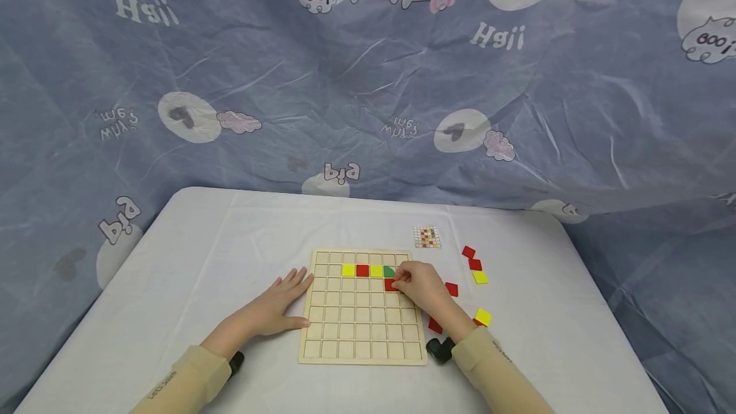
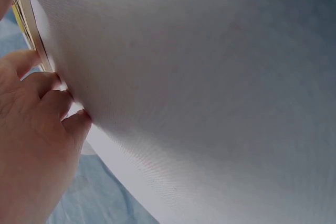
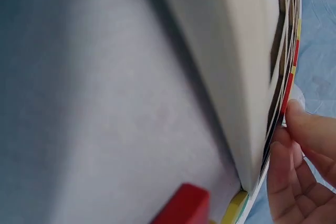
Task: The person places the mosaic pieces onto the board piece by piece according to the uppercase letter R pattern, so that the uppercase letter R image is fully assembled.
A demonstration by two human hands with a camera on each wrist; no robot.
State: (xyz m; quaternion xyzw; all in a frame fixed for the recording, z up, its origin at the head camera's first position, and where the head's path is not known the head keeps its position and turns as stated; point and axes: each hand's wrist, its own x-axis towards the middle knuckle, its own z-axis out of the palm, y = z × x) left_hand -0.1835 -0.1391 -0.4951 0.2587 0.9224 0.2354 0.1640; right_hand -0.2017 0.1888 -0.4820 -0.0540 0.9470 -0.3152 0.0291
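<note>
Two sleeves [image 1: 185,377] show, left hand [image 1: 273,310] splayed against one board [image 1: 347,315], right hand [image 1: 423,285] pinching one red tile [image 1: 388,285].

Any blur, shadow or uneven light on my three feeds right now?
Head: fairly even light, pale wooden grid board legible; left wrist: white cloth-covered tabletop mostly in grey shade, darkest toward the upper right; right wrist: nearest red square tile and the board's near edge out of focus.

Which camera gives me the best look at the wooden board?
The head view: it looks down on the wooden board, showing most of its top. The left wrist view catches only a narrow edge; the right wrist view shows one side close up, at a steep slant.
</note>
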